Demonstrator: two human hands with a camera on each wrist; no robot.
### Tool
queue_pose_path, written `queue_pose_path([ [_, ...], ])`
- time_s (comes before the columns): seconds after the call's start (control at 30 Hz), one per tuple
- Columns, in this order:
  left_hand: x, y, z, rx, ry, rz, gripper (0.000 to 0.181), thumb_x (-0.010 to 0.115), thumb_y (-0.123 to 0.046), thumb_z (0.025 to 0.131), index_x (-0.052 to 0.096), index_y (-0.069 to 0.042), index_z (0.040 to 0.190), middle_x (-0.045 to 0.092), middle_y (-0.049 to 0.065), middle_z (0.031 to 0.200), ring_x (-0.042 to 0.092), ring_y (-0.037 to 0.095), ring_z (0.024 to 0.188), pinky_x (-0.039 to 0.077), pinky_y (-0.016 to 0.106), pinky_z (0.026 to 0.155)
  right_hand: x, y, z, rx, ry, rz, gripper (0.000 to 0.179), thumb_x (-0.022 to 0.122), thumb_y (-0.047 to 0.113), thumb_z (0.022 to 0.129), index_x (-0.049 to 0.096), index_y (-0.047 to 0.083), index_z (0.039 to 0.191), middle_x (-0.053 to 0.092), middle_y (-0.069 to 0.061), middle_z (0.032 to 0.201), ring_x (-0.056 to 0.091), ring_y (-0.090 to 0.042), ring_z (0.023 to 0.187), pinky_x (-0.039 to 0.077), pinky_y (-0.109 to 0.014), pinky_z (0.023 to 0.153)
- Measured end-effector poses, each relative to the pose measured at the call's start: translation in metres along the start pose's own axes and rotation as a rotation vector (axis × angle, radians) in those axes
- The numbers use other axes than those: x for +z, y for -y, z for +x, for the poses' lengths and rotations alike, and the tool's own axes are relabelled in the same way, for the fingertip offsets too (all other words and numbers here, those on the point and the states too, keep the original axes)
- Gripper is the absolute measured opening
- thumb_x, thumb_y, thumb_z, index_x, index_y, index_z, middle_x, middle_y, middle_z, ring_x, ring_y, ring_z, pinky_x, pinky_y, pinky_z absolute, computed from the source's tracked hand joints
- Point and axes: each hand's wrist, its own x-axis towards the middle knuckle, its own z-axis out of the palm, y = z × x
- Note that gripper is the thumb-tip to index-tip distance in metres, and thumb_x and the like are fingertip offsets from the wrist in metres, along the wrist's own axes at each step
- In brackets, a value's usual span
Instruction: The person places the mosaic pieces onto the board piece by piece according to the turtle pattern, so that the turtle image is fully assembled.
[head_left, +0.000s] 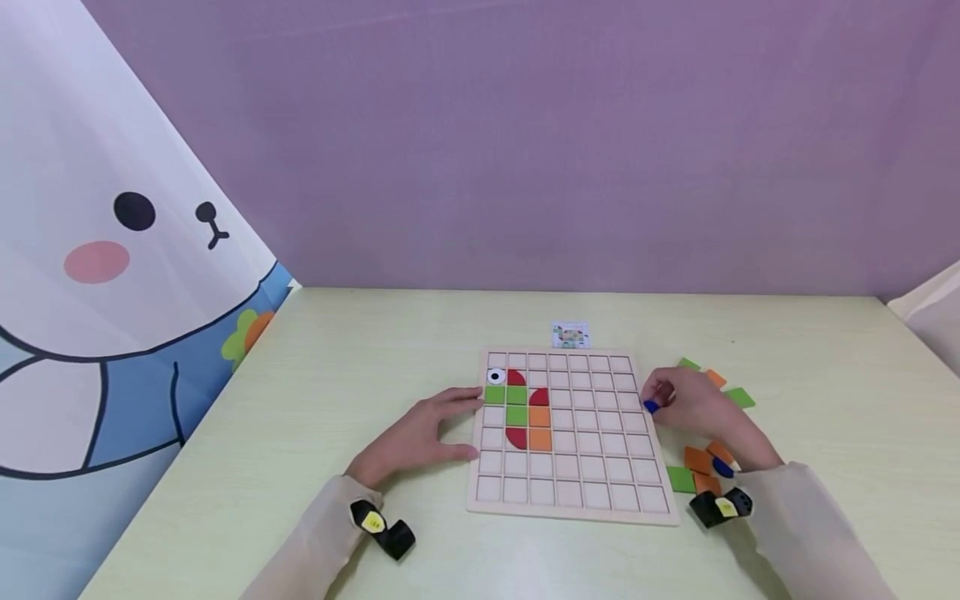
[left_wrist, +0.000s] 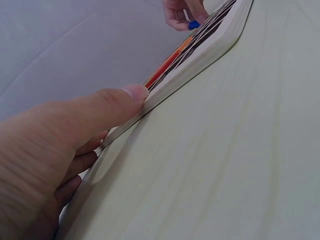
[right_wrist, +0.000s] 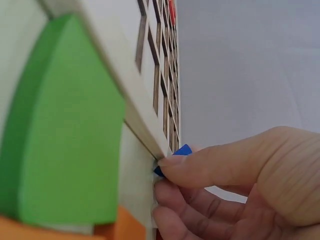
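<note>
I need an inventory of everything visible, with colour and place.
Table: 1, pale, foreground
Grid board: 1, pale wood, on table
Picture card: 1, multicoloured, behind board
Eye tile: 1, white and black, board's upper left
Square tiles: 5, three green and two orange, board's left half
Quarter-round tiles: 3, red, board's left half
Pinched tile: 1, blue, at board's right edge
Loose tiles: several, green, orange and blue, right of board
Backdrop: 1, purple, behind
Cartoon sheet: 1, mostly white and blue, left
Cloth: 1, white, far right
Wrist cameras: 2, black, lower foreground
Sleeves: 2, pale, lower foreground
Left hand: 1, touching board's left edge
Right hand: 1, holding the pinched tile
</note>
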Motion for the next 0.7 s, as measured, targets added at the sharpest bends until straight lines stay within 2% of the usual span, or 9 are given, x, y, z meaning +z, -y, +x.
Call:
queue_pose_path([
  [0.47,0.001,0.001,0.001,-0.001,0.0,0.005,0.069,0.074,-0.037,0.082,0.049,-0.011,0.14,0.04,0.004,0.15,0.036,0.027,0.138,0.036,0.047,0.11,-0.003,0.004,-0.001,0.012,-0.011,-0.017,0.012,0.069,-0.004,0.078,0.071,0.001,0.088,0.062,-0.006,0.081,0.049,-0.018,0.074,0.04,-0.026,0.061],
  [0.7,0.0,0.0,0.0,-0.006,0.007,0.006,0.069,0.074,-0.037,0.082,0.049,-0.012,0.14,0.04,0.004,0.15,0.036,0.027,0.139,0.036,0.047,0.111,-0.004,0.011,-0.004,-0.007,0.005,-0.016,0.01,0.071,-0.002,0.078,0.071,0.003,0.087,0.062,-0.003,0.08,0.05,-0.017,0.074,0.04,-0.022,0.056],
])
